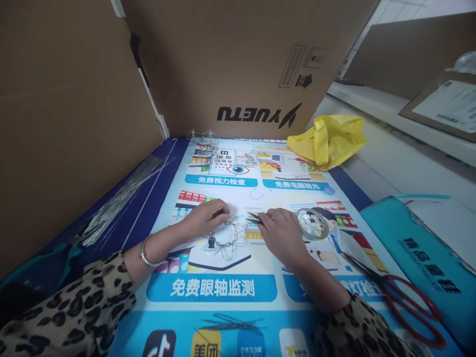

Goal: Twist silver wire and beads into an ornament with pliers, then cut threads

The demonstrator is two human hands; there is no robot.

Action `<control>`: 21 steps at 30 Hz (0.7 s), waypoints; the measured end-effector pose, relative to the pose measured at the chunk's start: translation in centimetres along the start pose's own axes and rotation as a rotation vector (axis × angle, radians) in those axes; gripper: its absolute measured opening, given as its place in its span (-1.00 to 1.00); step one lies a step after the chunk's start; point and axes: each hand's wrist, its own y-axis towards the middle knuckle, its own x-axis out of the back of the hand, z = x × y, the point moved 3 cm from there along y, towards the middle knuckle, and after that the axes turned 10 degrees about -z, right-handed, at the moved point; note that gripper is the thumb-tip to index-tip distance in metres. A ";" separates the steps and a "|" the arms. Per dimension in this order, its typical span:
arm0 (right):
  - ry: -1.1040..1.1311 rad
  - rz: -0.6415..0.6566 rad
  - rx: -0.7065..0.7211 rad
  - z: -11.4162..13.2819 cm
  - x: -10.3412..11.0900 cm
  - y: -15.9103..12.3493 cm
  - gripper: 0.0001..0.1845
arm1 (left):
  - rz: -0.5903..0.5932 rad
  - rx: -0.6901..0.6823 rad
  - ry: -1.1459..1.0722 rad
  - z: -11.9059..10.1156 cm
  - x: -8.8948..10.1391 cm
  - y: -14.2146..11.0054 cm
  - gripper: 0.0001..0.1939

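My left hand (206, 217) is closed in a pinch at the upper edge of a ring of thin looped wire (235, 243). A short dark piece shows at its fingertips; I cannot make out what it is. The wire ring has small clear bits and a dark spot, and hangs just over the printed sheet. To the right, my right hand (282, 233) is wrapped round a small dark two-jawed tool (254, 218), whose pointed jaws stick out to the left, apart from the wire. Most of that tool is hidden in the palm.
A roll of clear tape (313, 223) lies beside my right hand. Red-handled scissors (412, 302) rest at the right. Wire lengths (119, 203) lie at the left, dark strips (230, 321) in front. Cardboard (238, 64) and a yellow bag (334, 141) stand behind; a teal box (420, 258) is right.
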 end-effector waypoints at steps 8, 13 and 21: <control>0.310 -0.182 -0.006 0.8 0.7 -0.2 -0.78 | -0.202 0.129 -0.148 1.7 2.1 -1.5 -0.82; 0.506 -0.133 -0.046 1.9 0.6 1.4 -0.78 | -0.136 0.181 -0.230 2.8 2.7 -2.9 -0.88; 0.574 -0.044 0.031 3.1 -1.0 2.8 -0.67 | 0.084 0.055 -0.121 2.3 2.8 -3.3 -0.83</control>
